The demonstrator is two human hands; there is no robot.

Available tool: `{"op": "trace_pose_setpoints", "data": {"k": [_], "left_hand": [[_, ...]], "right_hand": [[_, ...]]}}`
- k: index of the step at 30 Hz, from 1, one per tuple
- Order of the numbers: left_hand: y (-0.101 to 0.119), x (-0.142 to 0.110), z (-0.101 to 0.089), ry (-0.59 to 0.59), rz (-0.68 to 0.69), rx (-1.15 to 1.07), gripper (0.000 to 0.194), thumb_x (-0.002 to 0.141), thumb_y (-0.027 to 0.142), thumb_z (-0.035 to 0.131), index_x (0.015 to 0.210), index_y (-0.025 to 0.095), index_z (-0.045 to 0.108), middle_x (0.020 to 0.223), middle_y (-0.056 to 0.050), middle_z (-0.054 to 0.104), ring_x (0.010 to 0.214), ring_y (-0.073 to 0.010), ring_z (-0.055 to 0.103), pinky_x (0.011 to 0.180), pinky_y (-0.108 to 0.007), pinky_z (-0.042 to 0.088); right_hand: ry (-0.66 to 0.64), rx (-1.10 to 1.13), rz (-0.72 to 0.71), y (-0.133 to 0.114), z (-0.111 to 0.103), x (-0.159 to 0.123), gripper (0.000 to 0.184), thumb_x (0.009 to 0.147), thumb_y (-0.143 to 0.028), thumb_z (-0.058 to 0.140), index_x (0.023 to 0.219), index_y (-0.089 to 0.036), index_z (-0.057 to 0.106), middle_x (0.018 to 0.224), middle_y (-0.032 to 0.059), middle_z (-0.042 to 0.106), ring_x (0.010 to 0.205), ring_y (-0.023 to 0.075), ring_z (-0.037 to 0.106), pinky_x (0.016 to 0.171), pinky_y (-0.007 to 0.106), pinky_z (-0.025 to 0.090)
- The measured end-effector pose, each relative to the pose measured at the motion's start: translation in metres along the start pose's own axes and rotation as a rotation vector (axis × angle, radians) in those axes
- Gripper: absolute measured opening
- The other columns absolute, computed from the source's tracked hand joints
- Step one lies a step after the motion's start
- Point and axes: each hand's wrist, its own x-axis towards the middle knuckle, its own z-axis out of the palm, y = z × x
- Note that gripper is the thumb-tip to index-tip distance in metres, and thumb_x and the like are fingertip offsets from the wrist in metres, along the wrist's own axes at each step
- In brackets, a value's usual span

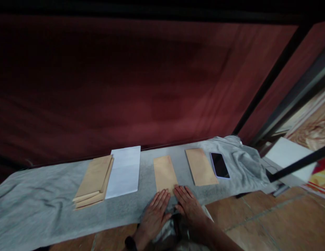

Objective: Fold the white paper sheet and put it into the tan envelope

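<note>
Phone [220, 165] on grey cloth [125, 205], tiled floor [293, 219].

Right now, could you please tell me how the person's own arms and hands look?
The left hand and right hand wear no gloves. A black band, possibly a watch, is around the left wrist. No sleeve shows on the right forearm.

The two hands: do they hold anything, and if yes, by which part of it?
Nothing appears to be gripped. The left hand and the right hand rest flat, palms down, at the near end of the middle brown envelope.
</note>
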Motion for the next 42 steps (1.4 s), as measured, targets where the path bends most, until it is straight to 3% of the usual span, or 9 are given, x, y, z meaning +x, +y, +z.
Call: {"op": "trace_pose_setpoints", "data": {"k": [4,7,14,17,20,24,30,36,42], "left_hand": [[-0.002,-0.019,0.012,0.044,-0.077,0.019,0.072,0.103,0.049,0.042,0.164,0.023,0.012,0.162,-0.009,0.041,0.146,-0.0249,0.044,0.117,-0.043,0.042],[-0.005,-0.011,0.021,0.082,-0.154,0.021,0.066,0.106,0.042,0.038,0.164,0.022,0.013,0.16,-0.01,0.044,0.145,-0.0243,0.045,0.117,-0.046,0.042],[-0.025,0.083,0.04,0.055,-0.24,0.054,0.062,0.105,0.042,0.033,0.16,0.013,0.028,0.162,-0.017,0.039,0.151,-0.0278,0.035,0.121,-0.051,0.034],[-0.034,0.12,0.042,0.014,-0.286,0.091,0.06,0.104,0.035,0.032,0.16,0.013,0.029,0.165,-0.015,0.034,0.154,-0.0273,0.029,0.124,-0.053,0.027],[-0.044,0.143,0.039,-0.019,-0.34,0.107,0.059,0.104,0.035,0.031,0.159,0.015,0.032,0.165,-0.012,0.035,0.155,-0.0273,0.027,0.125,-0.054,0.023],[-0.053,0.156,0.035,-0.023,-0.388,0.09,0.058,0.104,0.035,0.029,0.158,0.015,0.036,0.164,-0.013,0.036,0.154,-0.0279,0.029,0.125,-0.054,0.022],[-0.049,0.137,0.034,-0.01,-0.434,0.102,0.06,0.104,0.04,0.031,0.157,0.013,0.036,0.163,-0.015,0.036,0.153,-0.0292,0.03,0.124,-0.053,0.024],[-0.027,0.071,0.032,0.058,-0.328,0.119,0.055,0.103,0.035,0.036,0.156,0.021,0.041,0.164,-0.011,0.037,0.153,-0.0271,0.032,0.122,-0.052,0.029],[0.004,0.022,0.025,0.14,-0.503,0.134,0.054,0.101,0.034,0.039,0.152,0.021,0.048,0.159,-0.015,0.045,0.15,-0.0317,0.037,0.119,-0.055,0.032]], "right_hand": [[-0.01,0.01,0.039,-0.001,0.0,-0.001,0.064,0.099,-0.023,0.052,0.16,-0.02,0.032,0.162,0.0074,0.04,0.148,0.0224,0.04,0.12,0.045,0.036],[-0.018,0.036,0.054,-0.002,0.0,0.0,0.062,0.101,-0.025,0.051,0.159,-0.02,0.032,0.162,0.0073,0.04,0.148,0.0222,0.04,0.121,0.046,0.035],[-0.008,0.075,0.086,-0.004,-0.003,0.002,0.063,0.1,-0.024,0.053,0.159,-0.023,0.032,0.161,0.0055,0.042,0.146,0.0214,0.042,0.122,0.044,0.034],[-0.021,0.064,0.098,-0.005,-0.005,0.003,0.064,0.099,-0.023,0.055,0.159,-0.025,0.032,0.16,0.005,0.044,0.145,0.0219,0.044,0.121,0.045,0.035],[-0.039,0.063,0.109,-0.006,-0.008,0.005,0.066,0.098,-0.023,0.058,0.159,-0.026,0.032,0.161,0.0049,0.043,0.144,0.0231,0.045,0.12,0.046,0.037],[-0.041,0.104,0.124,-0.007,-0.011,0.008,0.065,0.099,-0.022,0.058,0.159,-0.03,0.034,0.16,0.0047,0.044,0.143,0.0241,0.047,0.119,0.047,0.037],[-0.022,0.152,0.145,-0.008,-0.01,0.007,0.063,0.098,-0.022,0.059,0.156,-0.031,0.039,0.16,0.0044,0.045,0.144,0.0251,0.046,0.12,0.048,0.036],[-0.021,0.166,0.144,-0.009,-0.007,0.006,0.063,0.097,-0.021,0.06,0.156,-0.029,0.039,0.161,0.0058,0.043,0.144,0.0254,0.045,0.122,0.05,0.033],[-0.057,0.17,0.23,-0.016,-0.008,0.009,0.056,0.099,-0.024,0.057,0.153,-0.03,0.044,0.162,0.0061,0.041,0.147,0.0265,0.041,0.122,0.053,0.031]]}}
